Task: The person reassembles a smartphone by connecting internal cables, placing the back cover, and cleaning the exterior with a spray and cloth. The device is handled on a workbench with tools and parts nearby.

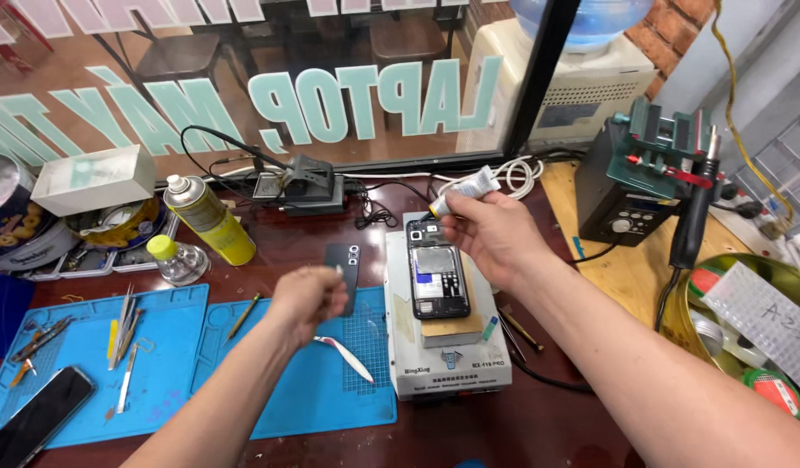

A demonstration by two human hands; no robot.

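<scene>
The dark red surface [538, 425] carries a white heating station [447, 360], and on it lies an opened smartphone [438, 279], back cover off, resting on a tan block. The right hand [491, 234] hovers above its top edge, its grip pinching a small white glue tube [469, 189], nozzle down-left. The left hand [309, 295] hangs over the blue mat [330, 399], fingers pressed together, seemingly on a tiny cap. Judging by this, glue application is in hand; next calls for steady nozzle placement along the frame.
</scene>
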